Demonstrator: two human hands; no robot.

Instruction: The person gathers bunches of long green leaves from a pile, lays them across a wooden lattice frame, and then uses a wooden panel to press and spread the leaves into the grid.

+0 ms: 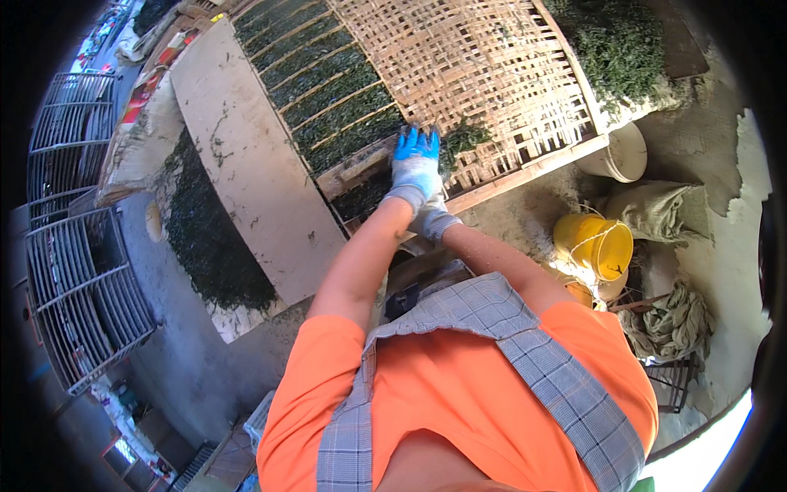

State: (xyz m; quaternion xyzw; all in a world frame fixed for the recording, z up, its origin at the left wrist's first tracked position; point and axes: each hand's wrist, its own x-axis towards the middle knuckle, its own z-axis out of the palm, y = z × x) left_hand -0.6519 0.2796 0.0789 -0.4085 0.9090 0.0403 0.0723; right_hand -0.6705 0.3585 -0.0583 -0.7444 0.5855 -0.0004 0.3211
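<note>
My left hand [416,170], in a white glove with blue fingers, reaches forward with its fingers stretched out. It lies at the corner where a wooden slatted frame [334,79] meets a woven bamboo tray [459,61]. Dark green shredded leaves fill the gaps between the slats. Just right of the fingers, a small clump of green leaves [466,141] rests on the weave. My right hand [436,220], in a greyish-white glove, is close against the left one at the tray's near wooden edge; its fingers are hidden behind the left hand.
Left of the frame lies a long pale board [246,156], with a dark leaf heap [209,230] beyond it. Another green heap [615,49] is at the far right. A white bucket [627,154], a yellow bucket [605,246] and sacks [652,205] stand right. Metal racks [86,287] stand far left.
</note>
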